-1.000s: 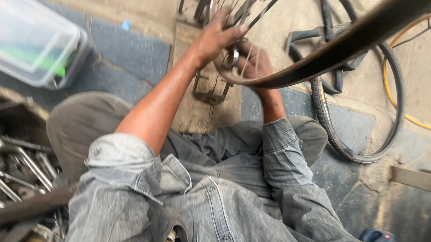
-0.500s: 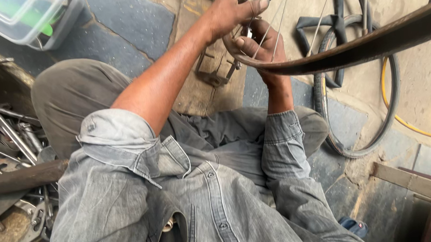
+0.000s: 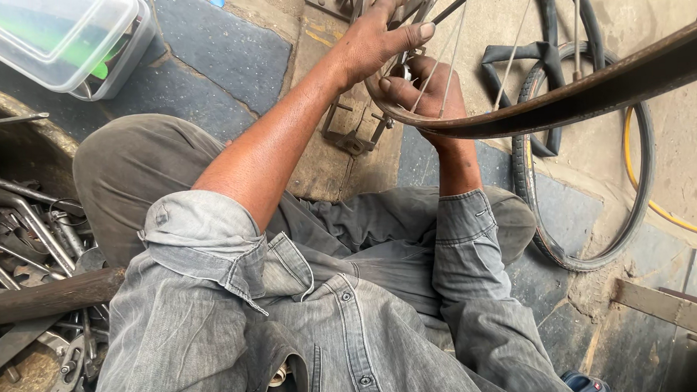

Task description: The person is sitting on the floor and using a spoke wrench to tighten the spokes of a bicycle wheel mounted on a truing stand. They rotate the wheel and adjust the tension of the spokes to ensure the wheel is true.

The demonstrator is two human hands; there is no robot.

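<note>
— What filled the view, largest first?

— A bicycle wheel rim point(image 3: 592, 87) swept across the upper right, thin spokes point(image 3: 513, 47) running up from it; everything else sat relative to that rim.

— And below it?

— A loose black tyre point(image 3: 598, 257) lay on the floor under the rim, with a folded inner tube point(image 3: 544, 58) behind the spokes; well to the left of the rim was a tray of spanners point(image 3: 25, 230) and a clear plastic box point(image 3: 57, 36); a yellow hose point(image 3: 657, 201) curved just right of the tyre.

— The hands?

— The left hand point(image 3: 374, 44) was at the rim's left end, fingers curled over the spokes near the hub, thumb stretched out flat; it was closed on them loosely; the right hand point(image 3: 430, 93) sat just beneath, inside the rim's curve, fingers bent around a small metal part I couldn't make out; how firmly it gripped, I couldn't tell.
</note>
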